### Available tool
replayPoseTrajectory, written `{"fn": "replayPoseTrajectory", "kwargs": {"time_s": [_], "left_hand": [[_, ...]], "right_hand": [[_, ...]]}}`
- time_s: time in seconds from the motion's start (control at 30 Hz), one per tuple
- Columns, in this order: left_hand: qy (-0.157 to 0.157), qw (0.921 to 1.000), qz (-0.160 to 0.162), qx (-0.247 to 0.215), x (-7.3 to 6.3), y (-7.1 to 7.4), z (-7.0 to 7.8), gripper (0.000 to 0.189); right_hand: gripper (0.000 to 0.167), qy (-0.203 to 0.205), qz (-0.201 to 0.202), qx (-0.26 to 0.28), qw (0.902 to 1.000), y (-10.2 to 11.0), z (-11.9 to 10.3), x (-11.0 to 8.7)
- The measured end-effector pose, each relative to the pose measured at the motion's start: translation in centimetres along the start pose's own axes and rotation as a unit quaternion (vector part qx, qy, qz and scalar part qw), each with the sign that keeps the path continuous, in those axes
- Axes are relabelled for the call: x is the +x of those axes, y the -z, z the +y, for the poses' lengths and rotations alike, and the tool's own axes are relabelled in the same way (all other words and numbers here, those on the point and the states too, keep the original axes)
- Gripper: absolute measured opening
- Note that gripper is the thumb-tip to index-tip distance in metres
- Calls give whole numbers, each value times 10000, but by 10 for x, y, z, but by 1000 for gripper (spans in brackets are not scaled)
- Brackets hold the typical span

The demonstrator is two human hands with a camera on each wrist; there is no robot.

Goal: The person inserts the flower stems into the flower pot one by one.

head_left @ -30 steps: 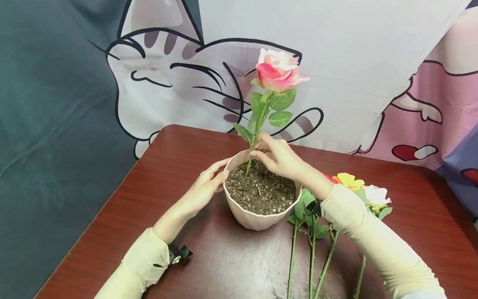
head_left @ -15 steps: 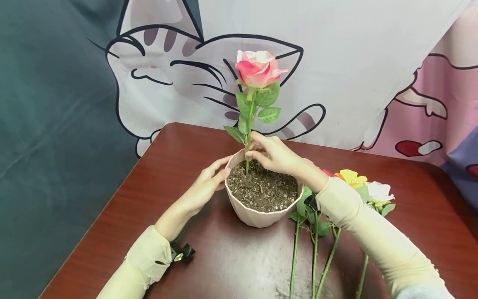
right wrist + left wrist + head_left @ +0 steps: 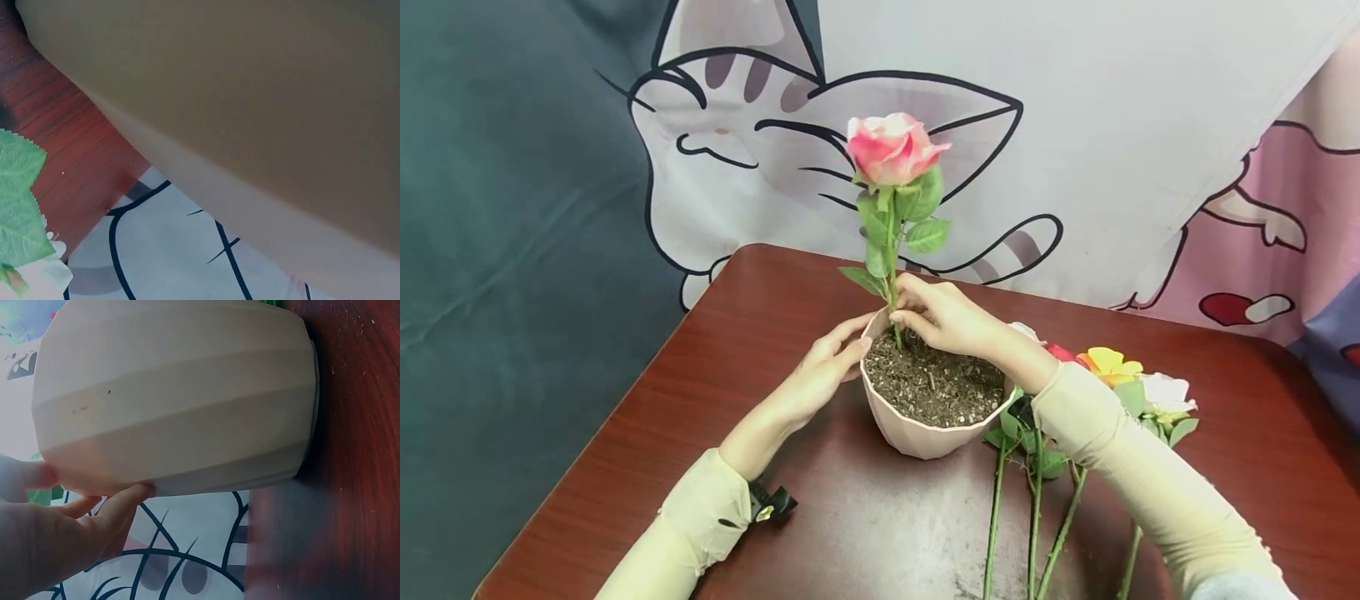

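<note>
On the table [image 3: 722,367], your left grip [image 3: 827,362] holds the pot [image 3: 917,433], right grip [image 3: 951,321] pinching a rose [image 3: 891,167] loose soil [image 3: 940,392] below could let topple.

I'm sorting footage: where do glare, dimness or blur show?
Head view: bright, with pale glare on the table in front of the pot; left wrist view: dimmer, the pot's side in shade; right wrist view: a dim, blurred surface fills the upper right, the leaf sharper.
</note>
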State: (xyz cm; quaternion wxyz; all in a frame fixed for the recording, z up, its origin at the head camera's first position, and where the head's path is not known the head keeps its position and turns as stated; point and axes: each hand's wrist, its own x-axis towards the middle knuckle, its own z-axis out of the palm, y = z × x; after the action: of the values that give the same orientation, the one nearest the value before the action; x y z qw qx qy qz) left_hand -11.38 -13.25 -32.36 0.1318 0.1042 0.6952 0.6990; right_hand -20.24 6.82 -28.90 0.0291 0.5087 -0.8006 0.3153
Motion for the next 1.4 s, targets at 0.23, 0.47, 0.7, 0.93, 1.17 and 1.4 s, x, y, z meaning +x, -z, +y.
{"fn": "replayPoseTrajectory", "kwargs": {"time_s": [0.23,0.47,0.7,0.93,1.17,1.4], "left_hand": [[37,9999,-57,105,3,-3,1,44],[53,9999,-40,127,5,-2,3,44],[-50,9999,8,88,6,-2,3,44],[-88,9999,50,9,6,0,2,43],[-149,9998,122,-32,6,2,1,43],[-102,9998,111,-85,3,1,-2,43]], "right_hand": [[29,-711,252,422,9963,10,0,-11],[39,-772,729,378,9936,35,3,-26],[38,-1015,1021,-334,9890,64,-1,-60],[40,-1683,1311,-353,9763,73,-8,-110],[47,-1955,1294,88,9721,78,-18,-160],[47,-2254,1081,218,9680,50,-33,-197]]}}
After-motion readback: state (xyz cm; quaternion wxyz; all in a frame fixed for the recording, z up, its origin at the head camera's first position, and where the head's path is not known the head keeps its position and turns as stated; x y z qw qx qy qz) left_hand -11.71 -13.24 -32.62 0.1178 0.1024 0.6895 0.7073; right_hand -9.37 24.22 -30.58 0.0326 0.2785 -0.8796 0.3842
